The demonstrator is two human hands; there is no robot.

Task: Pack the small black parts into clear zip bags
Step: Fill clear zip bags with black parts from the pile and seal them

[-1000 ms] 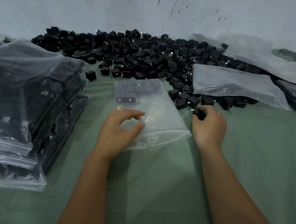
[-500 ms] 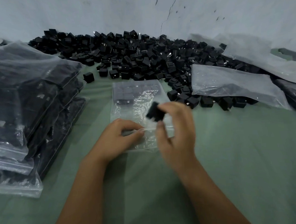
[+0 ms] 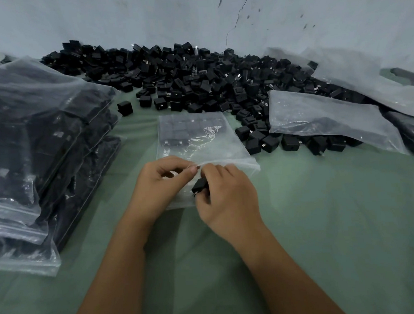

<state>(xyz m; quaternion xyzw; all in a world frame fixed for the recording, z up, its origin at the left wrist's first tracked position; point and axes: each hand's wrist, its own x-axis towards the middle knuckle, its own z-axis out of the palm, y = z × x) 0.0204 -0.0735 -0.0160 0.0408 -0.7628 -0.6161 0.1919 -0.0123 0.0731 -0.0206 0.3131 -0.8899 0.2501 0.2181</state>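
A clear zip bag (image 3: 201,142) lies flat on the green cloth in front of me, with several black parts lined up at its far end. My left hand (image 3: 159,184) pinches the upper lip of the bag's open mouth. My right hand (image 3: 226,197) grips one small black part (image 3: 199,185) right at that mouth, just below the lifted lip. A large heap of loose black parts (image 3: 196,84) stretches along the wall behind the bag.
A tall stack of filled zip bags (image 3: 34,149) stands at the left. More clear bags (image 3: 325,116) lie over the heap's right end, others (image 3: 377,88) against the wall. Green cloth (image 3: 328,222) covers the surface.
My right hand picked a black part from the heap edge, carried it left over the bag, and lowered it to the bag's mouth. My left hand went from resting on the bag to pinching its lip.
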